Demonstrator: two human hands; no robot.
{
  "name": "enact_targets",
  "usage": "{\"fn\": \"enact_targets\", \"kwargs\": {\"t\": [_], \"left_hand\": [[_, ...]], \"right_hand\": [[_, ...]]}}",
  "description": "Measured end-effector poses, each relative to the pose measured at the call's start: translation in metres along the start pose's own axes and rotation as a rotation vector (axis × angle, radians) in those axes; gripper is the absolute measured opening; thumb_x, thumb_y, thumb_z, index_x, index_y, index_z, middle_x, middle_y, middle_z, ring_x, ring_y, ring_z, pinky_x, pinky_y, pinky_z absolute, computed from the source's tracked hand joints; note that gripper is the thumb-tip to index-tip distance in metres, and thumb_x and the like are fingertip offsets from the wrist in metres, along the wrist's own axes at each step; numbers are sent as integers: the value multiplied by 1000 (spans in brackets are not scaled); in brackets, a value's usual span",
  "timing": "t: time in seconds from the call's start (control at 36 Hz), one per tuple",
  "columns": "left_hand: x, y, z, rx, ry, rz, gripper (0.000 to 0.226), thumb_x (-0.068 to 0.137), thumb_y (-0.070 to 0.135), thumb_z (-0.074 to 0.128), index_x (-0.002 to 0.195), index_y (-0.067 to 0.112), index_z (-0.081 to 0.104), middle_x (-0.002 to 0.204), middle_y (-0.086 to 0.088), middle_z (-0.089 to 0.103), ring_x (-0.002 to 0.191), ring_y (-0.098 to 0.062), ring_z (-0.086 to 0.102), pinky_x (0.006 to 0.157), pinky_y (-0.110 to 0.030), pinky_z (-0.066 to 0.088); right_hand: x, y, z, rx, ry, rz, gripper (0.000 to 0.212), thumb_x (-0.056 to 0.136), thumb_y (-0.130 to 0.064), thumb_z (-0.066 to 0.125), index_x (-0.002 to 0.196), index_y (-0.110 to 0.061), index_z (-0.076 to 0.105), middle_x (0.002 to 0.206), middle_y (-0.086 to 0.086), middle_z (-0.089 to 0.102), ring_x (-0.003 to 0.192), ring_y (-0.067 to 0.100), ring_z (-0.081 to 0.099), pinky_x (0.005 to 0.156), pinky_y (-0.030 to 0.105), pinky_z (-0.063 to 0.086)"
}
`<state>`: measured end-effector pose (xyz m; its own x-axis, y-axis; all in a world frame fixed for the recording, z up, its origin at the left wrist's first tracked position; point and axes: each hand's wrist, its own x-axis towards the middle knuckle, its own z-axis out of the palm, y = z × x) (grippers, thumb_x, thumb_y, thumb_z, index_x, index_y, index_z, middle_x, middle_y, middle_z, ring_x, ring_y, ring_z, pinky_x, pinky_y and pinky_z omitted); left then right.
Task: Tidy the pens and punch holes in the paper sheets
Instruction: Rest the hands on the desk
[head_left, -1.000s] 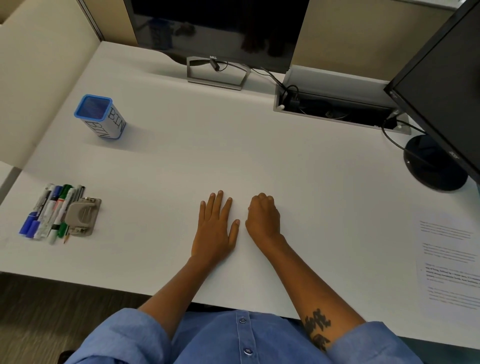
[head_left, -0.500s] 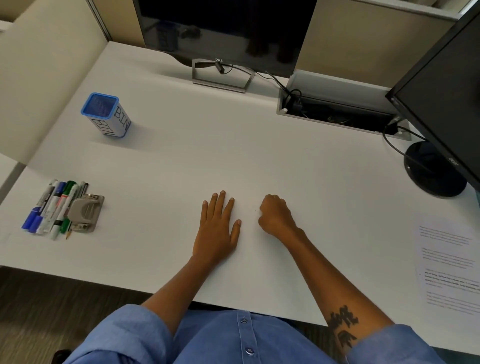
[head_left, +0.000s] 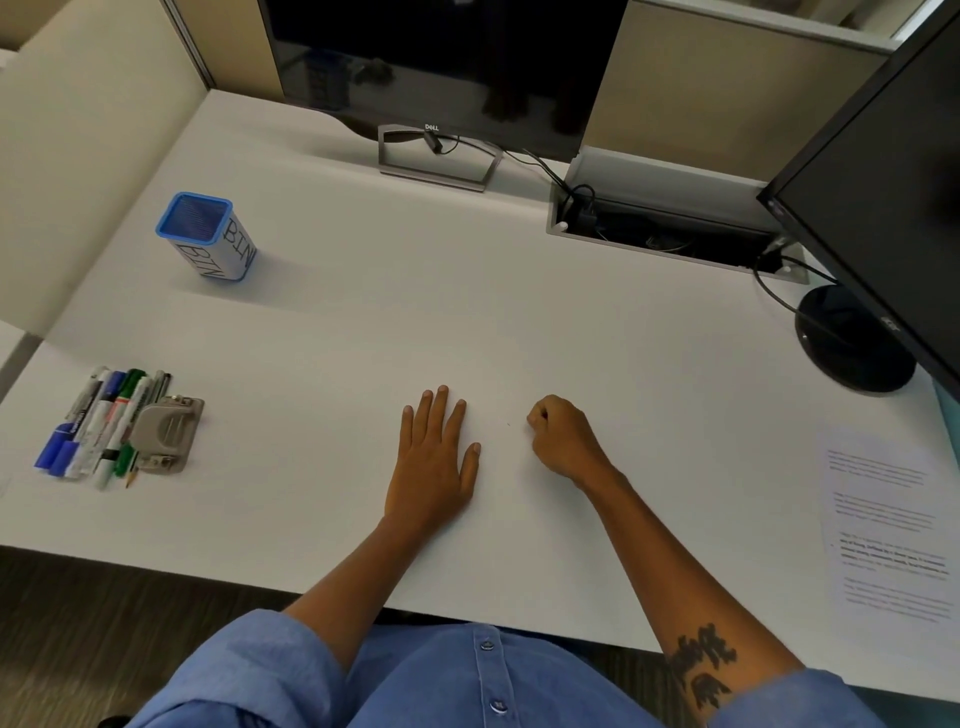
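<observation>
Several pens and markers (head_left: 101, 423) lie side by side at the desk's front left. A grey hole punch (head_left: 165, 434) rests against their right side. Behind them stands a blue-rimmed white holder (head_left: 208, 236) marked BIN, upright. Printed paper sheets (head_left: 888, 525) lie at the right edge of the desk. My left hand (head_left: 434, 462) lies flat on the desk near the middle, fingers spread, holding nothing. A little to its right, my right hand (head_left: 563, 439) rests as a loose fist with nothing in it.
The white desk (head_left: 467, 312) carries a monitor on a grey stand (head_left: 436, 161) at the back. A second monitor with a round black base (head_left: 852, 338) stands at the right. An open cable tray (head_left: 660, 234) with wires sits between them.
My right hand has slid to the right, away from my left hand, and stays curled. My left hand has not moved. The view has shifted slightly.
</observation>
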<state>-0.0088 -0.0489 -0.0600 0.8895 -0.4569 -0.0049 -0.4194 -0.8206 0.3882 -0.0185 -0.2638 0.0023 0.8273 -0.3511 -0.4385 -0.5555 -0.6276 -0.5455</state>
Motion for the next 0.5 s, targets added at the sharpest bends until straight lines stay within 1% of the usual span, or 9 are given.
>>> {"fn": "enact_targets", "kwargs": {"t": [0.06, 0.08, 0.14, 0.19, 0.28, 0.39, 0.44, 0.5], "left_hand": [[0, 0, 0, 9, 2, 3, 66, 110, 49, 31, 167, 17, 22, 178, -8, 7, 166, -26, -1, 134, -53, 9], [0, 0, 0, 9, 4, 5, 66, 110, 49, 31, 167, 17, 23, 178, -8, 7, 166, -26, -1, 134, -53, 9], [0, 0, 0, 6, 7, 6, 65, 110, 48, 32, 167, 17, 23, 178, -8, 7, 166, -26, -1, 134, -52, 8], [0, 0, 1, 6, 7, 3, 65, 110, 49, 33, 167, 17, 23, 178, -8, 7, 166, -25, -1, 134, -52, 8], [0, -1, 1, 4, 1, -1, 66, 110, 50, 32, 167, 18, 22, 178, -7, 7, 166, -25, -1, 134, -52, 8], [0, 0, 0, -8, -1, -5, 66, 110, 50, 32, 167, 18, 23, 178, -7, 7, 166, -25, -2, 134, -52, 8], [0, 0, -1, -7, -1, -5, 65, 110, 50, 31, 166, 18, 24, 178, -7, 7, 166, -25, -1, 134, -52, 9], [0, 1, -1, -11, 0, -5, 65, 109, 49, 31, 166, 18, 24, 178, -7, 8, 166, -25, 0, 134, -52, 9]], "right_hand": [[-1, -6, 9, -38, 25, -49, 18, 91, 2, 52, 84, -13, 57, 96, 0, 61, 86, 21, 61, 71, 28, 47], [-2, -8, 13, -58, 40, -70, 19, 91, 2, 53, 83, -15, 56, 96, 0, 60, 87, 21, 61, 73, 29, 49], [-4, -12, 19, -110, 72, -90, 21, 91, 0, 56, 83, -18, 54, 99, 1, 60, 91, 23, 61, 80, 36, 54], [-6, -14, 23, -148, 104, -95, 22, 91, 0, 58, 85, -20, 53, 101, 1, 60, 95, 24, 61, 84, 41, 56], [-7, -15, 27, -185, 147, -97, 23, 92, -2, 60, 84, -22, 51, 100, 0, 60, 96, 25, 61, 83, 41, 56], [-8, -14, 32, -226, 187, -115, 15, 95, -5, 63, 90, -19, 59, 105, 3, 65, 97, 24, 61, 81, 37, 56], [-8, -13, 34, -225, 208, -123, 11, 96, -6, 64, 91, -17, 62, 103, 2, 65, 96, 23, 62, 80, 37, 57], [-9, -11, 33, -204, 220, -131, 12, 96, -5, 63, 89, -16, 63, 100, 1, 65, 93, 23, 62, 79, 39, 57]]}}
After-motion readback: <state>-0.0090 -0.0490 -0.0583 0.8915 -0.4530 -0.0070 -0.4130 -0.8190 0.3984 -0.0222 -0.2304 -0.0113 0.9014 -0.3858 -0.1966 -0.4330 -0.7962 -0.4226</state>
